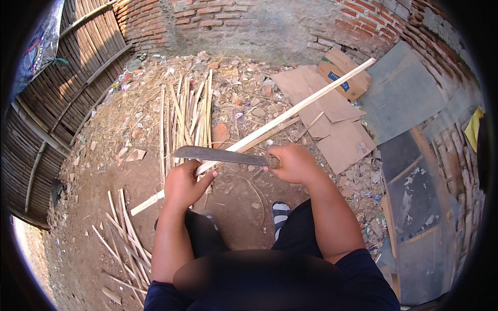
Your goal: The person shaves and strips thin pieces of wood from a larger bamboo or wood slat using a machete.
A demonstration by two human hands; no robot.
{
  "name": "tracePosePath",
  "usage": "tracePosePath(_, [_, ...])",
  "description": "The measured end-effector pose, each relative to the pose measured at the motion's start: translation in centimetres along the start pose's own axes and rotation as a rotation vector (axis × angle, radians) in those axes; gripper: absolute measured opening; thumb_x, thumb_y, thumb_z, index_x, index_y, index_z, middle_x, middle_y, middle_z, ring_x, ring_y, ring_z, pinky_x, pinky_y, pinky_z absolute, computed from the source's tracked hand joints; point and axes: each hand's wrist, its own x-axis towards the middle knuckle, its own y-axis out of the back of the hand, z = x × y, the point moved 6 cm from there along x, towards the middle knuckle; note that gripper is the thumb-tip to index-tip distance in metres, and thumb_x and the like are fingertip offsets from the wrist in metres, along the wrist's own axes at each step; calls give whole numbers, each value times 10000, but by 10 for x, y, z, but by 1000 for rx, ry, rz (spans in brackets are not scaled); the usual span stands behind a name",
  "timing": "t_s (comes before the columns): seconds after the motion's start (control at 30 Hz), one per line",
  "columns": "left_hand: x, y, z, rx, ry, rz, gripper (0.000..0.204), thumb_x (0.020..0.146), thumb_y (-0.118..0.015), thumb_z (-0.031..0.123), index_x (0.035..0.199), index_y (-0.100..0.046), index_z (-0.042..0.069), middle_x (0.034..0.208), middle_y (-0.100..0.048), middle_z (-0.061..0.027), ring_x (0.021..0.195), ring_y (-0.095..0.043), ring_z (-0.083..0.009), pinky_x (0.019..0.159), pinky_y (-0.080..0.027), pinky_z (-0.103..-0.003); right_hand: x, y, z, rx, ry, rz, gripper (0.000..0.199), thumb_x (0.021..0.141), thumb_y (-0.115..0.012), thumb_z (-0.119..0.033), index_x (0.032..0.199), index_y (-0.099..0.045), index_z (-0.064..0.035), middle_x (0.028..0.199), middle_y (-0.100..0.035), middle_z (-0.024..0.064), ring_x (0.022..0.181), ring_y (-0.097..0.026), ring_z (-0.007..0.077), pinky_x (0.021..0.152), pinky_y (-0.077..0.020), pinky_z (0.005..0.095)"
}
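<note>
My left hand (185,185) grips a long pale bamboo slat (306,101) that runs from lower left up to the far right. My right hand (293,162) is closed around the handle of a long dark machete (218,154). Its blade lies across the slat just above my left hand, pointing left. My dark-clothed knees and one striped sandal (280,211) show below the hands.
A pile of split bamboo strips (189,111) lies ahead on the dirt, with more strips (124,233) at the lower left. Flattened cardboard (332,111) and grey boards (402,93) lie to the right. A brick wall (207,15) stands behind and a bamboo fence (62,88) to the left.
</note>
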Motion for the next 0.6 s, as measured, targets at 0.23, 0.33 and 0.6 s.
tracePosePath(0.23, [2,8,1,105,-6,51,492,852,-836,508,821,-680,43,701,-664,-163,704,-683,-389,647,-526,-494,7,16,112,389,-420,456,478,884,-826,-383,1237,-741,-72,953,-754,238,937,-740,407,844,-568,480])
tracePosePath(0.33, [0,1,6,110,2,26,489,853,-834,508,816,-679,46,701,-666,-160,702,-683,-389,649,-526,-497,8,-2,82,302,-254,334,470,879,-827,-358,1231,-737,-59,967,-756,245,943,-741,410,856,-569,474])
tracePosePath(0.6, [-2,6,2,102,-16,55,485,857,-829,504,808,-680,45,674,-654,-146,665,-670,-380,625,-518,-491,8,8,53,172,-57,177,362,866,-854,-318,1044,-742,-23,798,-715,185,775,-726,304,733,-551,408])
